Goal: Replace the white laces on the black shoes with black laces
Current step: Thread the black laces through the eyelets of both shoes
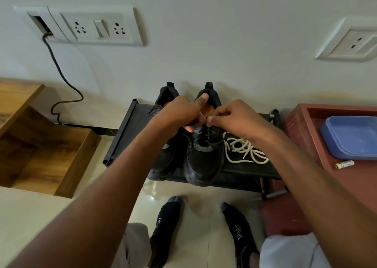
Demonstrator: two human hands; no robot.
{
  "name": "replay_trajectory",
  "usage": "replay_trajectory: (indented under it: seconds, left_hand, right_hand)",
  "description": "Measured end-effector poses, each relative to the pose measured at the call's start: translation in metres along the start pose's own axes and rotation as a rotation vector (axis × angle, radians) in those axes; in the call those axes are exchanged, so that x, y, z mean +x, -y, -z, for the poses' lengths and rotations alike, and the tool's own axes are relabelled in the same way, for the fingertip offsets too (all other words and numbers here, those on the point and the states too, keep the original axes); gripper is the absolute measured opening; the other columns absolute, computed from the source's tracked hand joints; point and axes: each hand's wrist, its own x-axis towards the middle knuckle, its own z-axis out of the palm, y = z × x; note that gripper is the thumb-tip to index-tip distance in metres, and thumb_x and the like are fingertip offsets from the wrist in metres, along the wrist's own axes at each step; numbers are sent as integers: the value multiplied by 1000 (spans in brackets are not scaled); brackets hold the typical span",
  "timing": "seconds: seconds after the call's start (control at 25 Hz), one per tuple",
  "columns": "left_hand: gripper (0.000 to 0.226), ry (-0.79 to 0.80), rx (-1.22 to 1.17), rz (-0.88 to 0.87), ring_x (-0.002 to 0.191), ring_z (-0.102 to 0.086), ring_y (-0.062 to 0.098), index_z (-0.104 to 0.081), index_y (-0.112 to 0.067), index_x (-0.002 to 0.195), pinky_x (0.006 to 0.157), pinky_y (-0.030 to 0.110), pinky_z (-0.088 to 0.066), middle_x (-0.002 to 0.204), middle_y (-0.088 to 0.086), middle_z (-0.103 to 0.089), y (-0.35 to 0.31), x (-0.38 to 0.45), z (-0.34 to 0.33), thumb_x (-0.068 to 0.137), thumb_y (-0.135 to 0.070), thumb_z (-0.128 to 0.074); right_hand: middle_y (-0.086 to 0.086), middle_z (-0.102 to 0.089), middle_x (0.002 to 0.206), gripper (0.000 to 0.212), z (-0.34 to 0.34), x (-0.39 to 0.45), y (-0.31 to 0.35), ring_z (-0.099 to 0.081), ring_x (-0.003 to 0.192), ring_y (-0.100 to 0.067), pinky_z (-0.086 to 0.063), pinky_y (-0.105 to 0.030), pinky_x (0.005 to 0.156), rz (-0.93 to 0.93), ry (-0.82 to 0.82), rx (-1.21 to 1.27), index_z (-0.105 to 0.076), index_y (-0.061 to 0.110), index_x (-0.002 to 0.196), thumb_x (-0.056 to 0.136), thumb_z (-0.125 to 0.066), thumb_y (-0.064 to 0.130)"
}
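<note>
Two black shoes stand side by side on a low black rack (122, 137), toes toward me. The right shoe (204, 161) carries a black lace (206, 134) threaded through its eyelets. Above its tongue, my left hand (181, 112) pinches the black lace with the index finger stretched out over the shoe opening. My right hand (234, 119) pinches the same lace right beside it. The left shoe (167, 157) is partly hidden under my left forearm. Loose white laces (242, 151) lie in a tangle on the rack to the right of the shoes.
A reddish cabinet (302, 125) at the right holds a blue tray (353, 137) and a small battery (344, 163). Wooden steps (47, 149) stand at the left. A black cable (61, 78) hangs from a wall socket panel (91, 27). My socked feet (167, 223) rest on the tiled floor.
</note>
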Motion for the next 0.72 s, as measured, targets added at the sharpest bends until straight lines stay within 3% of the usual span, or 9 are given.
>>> replay_trajectory:
  seconds: [0.12, 0.2, 0.32, 0.4, 0.52, 0.6, 0.72]
  left_hand:
    - [47, 26, -134, 63, 48, -53, 12, -69, -8, 86, 36, 13, -35, 68, 5, -65, 2, 0, 4, 101, -52, -60]
    - [32, 46, -102, 77, 51, -55, 10, -69, -11, 83, 46, 17, -42, 61, 0, -66, 8, 4, 10, 97, -40, -71]
    - [31, 77, -136, 39, 79, -72, 18, -72, -10, 101, 73, 32, -45, 79, -1, -77, 12, 8, 17, 99, -41, -67]
    - [37, 92, -128, 2, 90, -78, 25, -67, -11, 103, 74, 34, -44, 86, 6, -80, 10, 6, 17, 105, -47, -56]
    - [45, 76, -73, -90, 89, -76, 32, -67, -11, 86, 76, 34, -52, 86, 11, -79, 9, 3, 18, 103, -51, -58]
    - [48, 105, -18, -167, 78, -70, 25, -71, -1, 88, 78, 32, -58, 85, 17, -76, 9, -2, 22, 103, -45, -61]
    - [42, 206, -37, -195, 86, -75, 23, -72, 1, 103, 77, 32, -64, 95, 16, -78, 10, -8, 27, 104, -40, -61]
  right_hand:
    - [7, -73, 85, 44, -10, -8, 18, -62, 71, 7, -44, -7, 60, 70, 207, 104, -78, 29, 95, 102, -50, -4]
    - [-2, -75, 92, 60, -14, -8, 21, -62, 73, 3, -43, -6, 56, 44, 207, 104, -78, 29, 87, 93, -41, -17]
    - [-3, -77, 84, 44, -26, 3, 9, -66, 71, -9, -45, -19, 58, -77, -3, 69, -79, 20, 80, 89, -46, -9]
    - [-7, -79, 88, 27, -36, 13, 4, -68, 70, -15, -46, -26, 57, -263, -108, 140, -75, 16, 95, 98, -50, 6]
    - [-9, -81, 100, 26, -42, 19, 3, -73, 86, -20, -48, -30, 66, -482, -36, 600, -69, 11, 116, 107, -51, 27]
    - [-5, -80, 97, 23, -38, 18, 3, -74, 95, -21, -47, -32, 72, -519, 46, 777, -70, 14, 112, 106, -56, 30]
    - [-1, -78, 101, 7, -35, 14, -1, -71, 105, -21, -43, -35, 83, -557, 106, 1018, -71, 18, 101, 99, -65, 20]
